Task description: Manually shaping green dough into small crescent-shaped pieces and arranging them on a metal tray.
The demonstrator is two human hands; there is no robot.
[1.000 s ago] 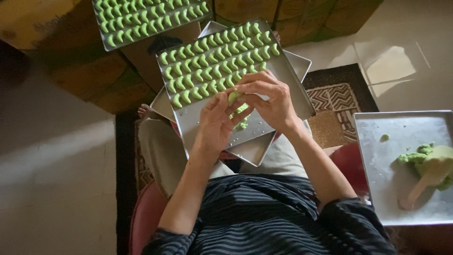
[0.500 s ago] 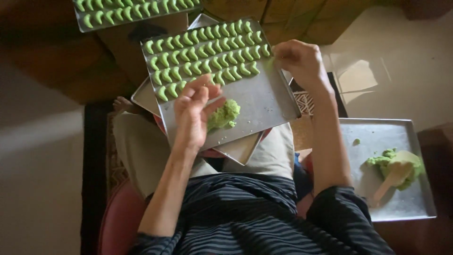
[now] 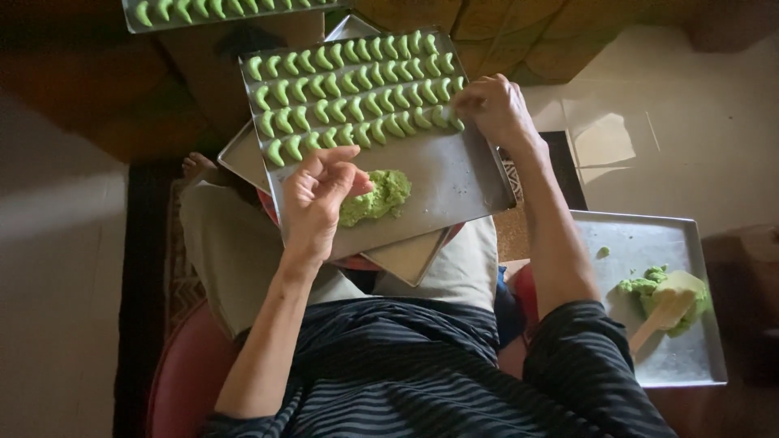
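A metal baking tray [image 3: 466, 182] rests on my lap, tilted away from me. Rows of small green crescent pieces [image 3: 349, 97] fill its far half. A lump of green dough [image 3: 380, 197] lies on the near bare part. My left hand [image 3: 315, 199] has its fingers curled, and its thumb and fingertips pinch at the lump's left edge. My right hand [image 3: 491, 105] is at the tray's right rim. Its fingertips are closed on the last crescent [image 3: 454, 123] of a row.
A second tray [image 3: 412, 258] sits under the first. Another tray of crescents [image 3: 219, 11] lies at the top edge. On the floor to my right, a tray [image 3: 649, 239] holds more green dough [image 3: 641, 285] and a pale spatula [image 3: 669, 302].
My hands came apart: the right moved out to the row's right end. The left stayed at the dough lump, which is no longer covered. The view shifted slightly.
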